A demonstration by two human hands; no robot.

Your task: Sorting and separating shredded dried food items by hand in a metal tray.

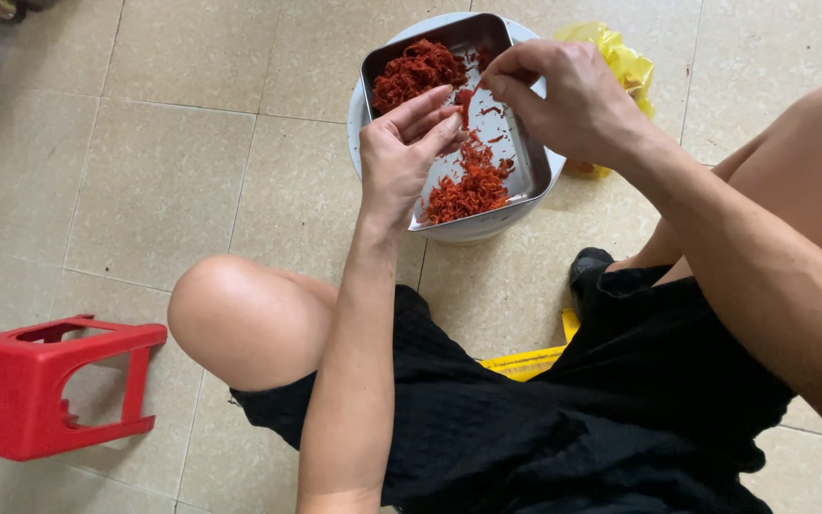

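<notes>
A metal rectangular tray (531, 171) rests on top of a white round bucket (473, 227) on the tiled floor. Red shredded pieces lie in the tray in two heaps, one (417, 70) at the far end and one (471, 187) at the near end. My left hand (400, 152) is over the tray's left edge, fingers pinched on a small red piece (465, 101). My right hand (563, 93) reaches in from the right, its fingertips pinching the same red piece from above.
A red plastic stool (40, 385) lies on its side at the lower left. A yellow plastic bag (620, 59) sits behind the bucket. My bare knees and black shorts fill the lower middle, above a yellow seat edge (525, 363).
</notes>
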